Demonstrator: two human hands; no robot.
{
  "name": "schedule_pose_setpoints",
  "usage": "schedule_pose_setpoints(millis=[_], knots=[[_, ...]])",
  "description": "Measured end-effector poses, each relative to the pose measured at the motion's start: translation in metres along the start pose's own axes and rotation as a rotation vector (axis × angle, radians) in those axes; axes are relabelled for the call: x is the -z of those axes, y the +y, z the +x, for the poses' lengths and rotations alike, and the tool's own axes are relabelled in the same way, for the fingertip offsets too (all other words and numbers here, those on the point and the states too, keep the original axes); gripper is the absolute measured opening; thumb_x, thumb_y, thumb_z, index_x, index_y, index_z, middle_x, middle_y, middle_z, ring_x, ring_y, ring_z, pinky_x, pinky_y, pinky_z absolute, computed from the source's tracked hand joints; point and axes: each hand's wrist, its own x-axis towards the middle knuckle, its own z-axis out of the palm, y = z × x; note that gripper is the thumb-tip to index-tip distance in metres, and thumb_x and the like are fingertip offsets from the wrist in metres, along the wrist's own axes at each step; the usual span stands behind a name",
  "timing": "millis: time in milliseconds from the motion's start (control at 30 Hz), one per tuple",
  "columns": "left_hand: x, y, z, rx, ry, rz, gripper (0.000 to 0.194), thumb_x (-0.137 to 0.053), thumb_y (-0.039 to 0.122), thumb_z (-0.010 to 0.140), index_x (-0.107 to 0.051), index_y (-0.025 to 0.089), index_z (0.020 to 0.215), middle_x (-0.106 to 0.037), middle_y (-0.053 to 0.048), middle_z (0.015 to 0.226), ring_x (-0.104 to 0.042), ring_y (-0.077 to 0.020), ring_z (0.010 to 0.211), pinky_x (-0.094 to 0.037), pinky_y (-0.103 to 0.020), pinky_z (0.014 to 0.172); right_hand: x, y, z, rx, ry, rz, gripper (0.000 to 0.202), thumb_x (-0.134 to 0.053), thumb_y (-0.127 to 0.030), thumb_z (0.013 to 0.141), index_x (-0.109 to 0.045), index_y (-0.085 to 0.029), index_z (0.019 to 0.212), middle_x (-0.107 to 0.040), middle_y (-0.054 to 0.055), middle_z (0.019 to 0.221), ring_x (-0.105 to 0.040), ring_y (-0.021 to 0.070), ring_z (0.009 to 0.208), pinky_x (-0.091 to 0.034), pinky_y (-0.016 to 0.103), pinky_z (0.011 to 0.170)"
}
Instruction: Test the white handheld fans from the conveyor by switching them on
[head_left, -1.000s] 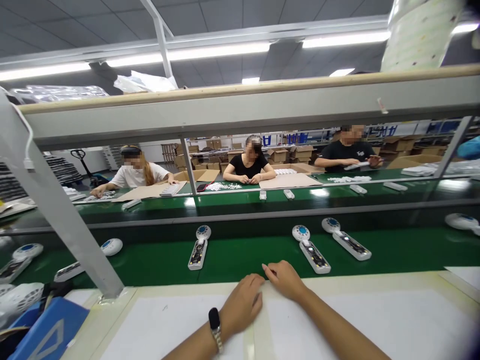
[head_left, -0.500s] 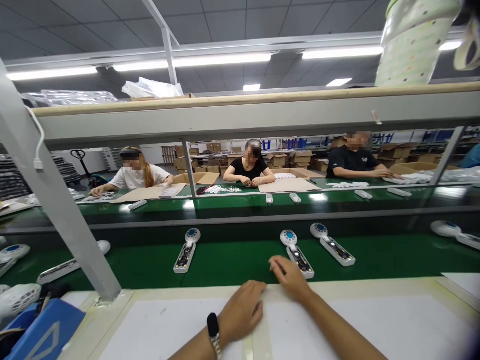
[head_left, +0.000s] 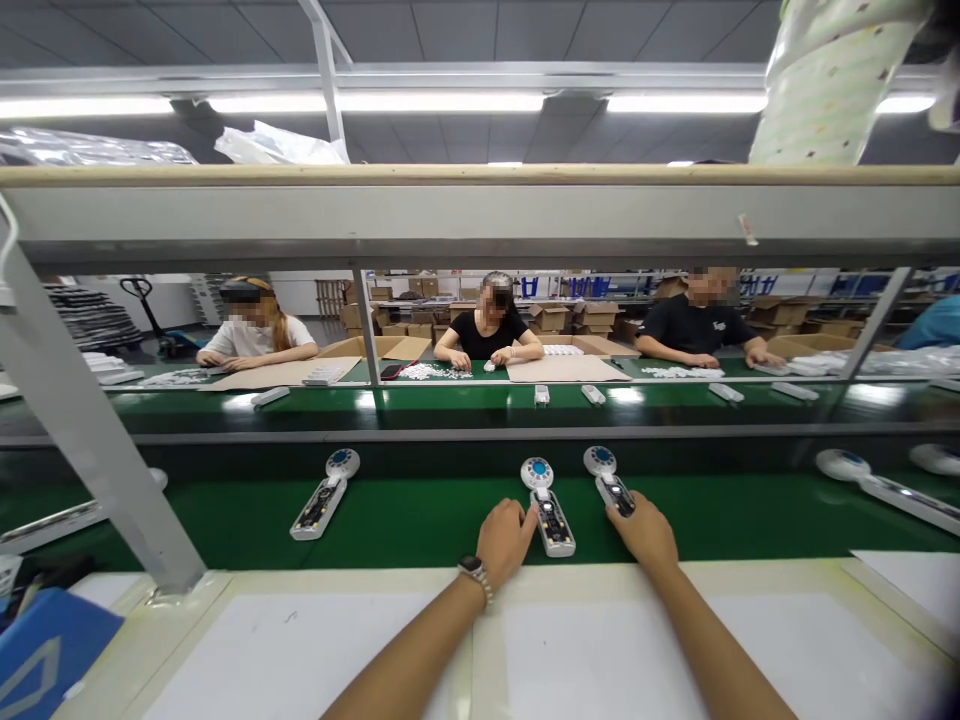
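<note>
On the green conveyor belt, my right hand (head_left: 646, 535) is closed around the lower handle of a white handheld device (head_left: 601, 462). This device has a round head with a blue centre, and its open handle shows dark inner parts; its lower end is hidden by my fingers. My left hand (head_left: 505, 545) is at the left edge of a second such device (head_left: 553, 525), thumb beside or touching the handle, fingers bent and apart from the thumb. A third device (head_left: 318, 510) lies tilted farther left, its handle also open.
More white devices (head_left: 907, 500) lie on the belt at right. White sheets (head_left: 592, 650) cover the near worktop. A slanted metal post (head_left: 112, 450) and a blue box (head_left: 52, 650) stand at left. A shelf beam (head_left: 465, 215) crosses above. Several co-workers sit beyond at a second belt (head_left: 450, 410).
Both hands have reached forward over the belt. My right hand has moved right and taken hold of a device; my left hand has come beside another. The devices have shifted left in view.
</note>
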Motion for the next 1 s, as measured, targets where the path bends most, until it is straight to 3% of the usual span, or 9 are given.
schedule_pose_setpoints(millis=[167,233,333,467,633,733,800,867,1000], knots=[[-0.02,0.023,0.033,0.237,-0.018,-0.059,0.053,-0.059,0.04,0.068,-0.043,0.005,0.105,-0.053,-0.024,0.108,-0.053,-0.0351,0.099,-0.04,-0.039,0.077,0.002,-0.011,-0.013,-0.023,-0.074,0.119,0.05,-0.053,-0.049,0.069,-0.059,-0.011,0.101,-0.065,0.018,0.088,-0.059,0.035,0.085,-0.042,0.041,0.072],[-0.017,0.023,0.041,0.293,-0.076,-0.132,0.054,-0.067,0.032,0.059,-0.046,0.004,0.101,-0.055,-0.024,0.105,-0.053,-0.0368,0.098,-0.041,-0.039,0.076,0.005,-0.015,-0.021,-0.03,-0.071,0.211,0.063,-0.05,-0.056,0.069,-0.054,-0.009,0.111,-0.063,0.019,0.098,-0.057,0.0346,0.092,-0.043,0.04,0.075],[0.003,0.011,0.041,0.33,-0.199,-0.323,0.033,-0.069,0.024,0.052,-0.055,0.009,0.077,-0.063,-0.015,0.083,-0.059,-0.0322,0.085,-0.044,-0.035,0.068,0.005,-0.023,-0.035,-0.002,-0.069,0.378,0.073,-0.052,-0.06,0.067,-0.046,-0.01,0.119,-0.061,0.017,0.104,-0.057,0.0311,0.091,-0.045,0.036,0.074],[0.043,-0.014,0.008,0.338,-0.291,-0.637,0.023,-0.065,0.025,0.059,-0.052,0.014,0.074,-0.059,-0.002,0.067,-0.061,-0.0198,0.07,-0.047,-0.028,0.06,-0.003,-0.033,-0.053,0.082,-0.157,0.599,0.055,-0.062,-0.055,0.06,-0.058,-0.014,0.096,-0.064,0.008,0.078,-0.058,0.0253,0.071,-0.045,0.033,0.063],[0.076,-0.053,-0.051,0.341,-0.249,-0.921,0.04,-0.065,0.033,0.065,-0.041,0.02,0.094,-0.056,0.001,0.074,-0.062,-0.0158,0.069,-0.05,-0.03,0.063,-0.016,-0.054,-0.079,0.054,-0.43,0.957,0.045,-0.072,-0.056,0.05,-0.058,-0.019,0.073,-0.051,-0.001,0.056,-0.047,0.017,0.052,-0.038,0.029,0.05],[0.08,-0.073,-0.072,0.328,-0.13,-1.106,0.052,-0.075,0.037,0.056,-0.041,0.021,0.092,-0.056,0.0,0.08,-0.061,-0.0154,0.061,-0.05,-0.032,0.058,-0.021,-0.074,-0.099,-0.05,-0.608,1.152,0.057,-0.05,-0.074,0.062,-0.058,-0.019,0.076,-0.048,-0.002,0.055,-0.041,0.0127,0.044,-0.038,0.029,0.047],[0.078,-0.08,-0.078,0.339,-0.023,-1.151,0.048,-0.072,0.042,0.059,-0.042,0.021,0.09,-0.057,0.0,0.082,-0.061,-0.0151,0.058,-0.049,-0.032,0.055,-0.023,-0.084,-0.108,-0.138,-0.715,1.247,0.059,-0.042,-0.073,0.07,-0.059,-0.017,0.079,-0.049,-0.001,0.055,-0.04,0.0119,0.043,-0.038,0.028,0.047],[0.076,-0.083,-0.079,0.354,0.032,-1.15,0.042,-0.066,0.045,0.066,-0.041,0.022,0.089,-0.057,0.0,0.081,-0.061,-0.0145,0.057,-0.048,-0.03,0.053,-0.023,-0.089,-0.113,-0.174,-0.76,1.28,0.051,-0.049,-0.066,0.072,-0.061,-0.016,0.077,-0.051,-0.001,0.054,-0.043,0.0128,0.046,-0.041,0.028,0.049],[0.076,-0.084,-0.078,0.371,-0.014,-1.166,0.04,-0.065,0.041,0.067,-0.041,0.022,0.092,-0.058,0.0,0.083,-0.061,-0.0143,0.059,-0.047,-0.028,0.055,-0.014,-0.09,-0.115,-0.243,-0.789,1.303,0.029,-0.068,-0.046,0.068,-0.062,-0.017,0.073,-0.055,0.0,0.059,-0.051,0.0164,0.058,-0.049,0.032,0.064]])
